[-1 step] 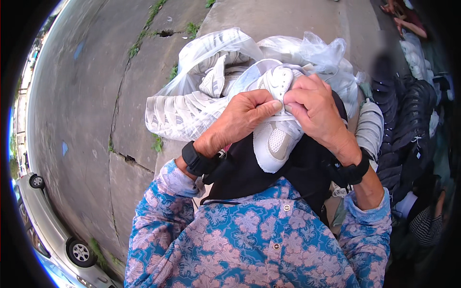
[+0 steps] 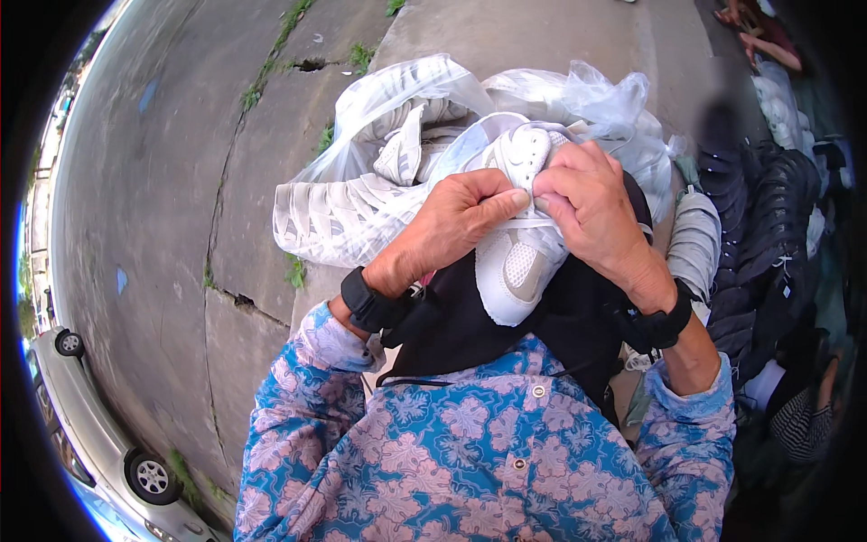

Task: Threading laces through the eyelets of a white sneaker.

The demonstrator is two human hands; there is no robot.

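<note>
A white and beige shoe upper [image 2: 517,271] with a mesh toe rests on the black cloth [image 2: 442,325] over my lap, its toe pointing down toward me. My left hand [image 2: 465,217] lies along its left side, thumb and forefinger pinched at the lacing. From the right, my right hand [image 2: 587,203] pinches at the same spot, its fingertips almost touching the left thumb. A white shoelace [image 2: 535,222] crosses the upper just below the fingertips. The ends between my fingers are mostly hidden. Empty eyelets show above the hands.
Clear plastic bags [image 2: 316,221] of stacked white uppers lie just beyond my hands. At the right are a grey stack of uppers [image 2: 695,239] and rows of black uppers [image 2: 768,235]. Another person's arm [image 2: 772,52] shows far right. A silver car [image 2: 99,415] stands at left on concrete.
</note>
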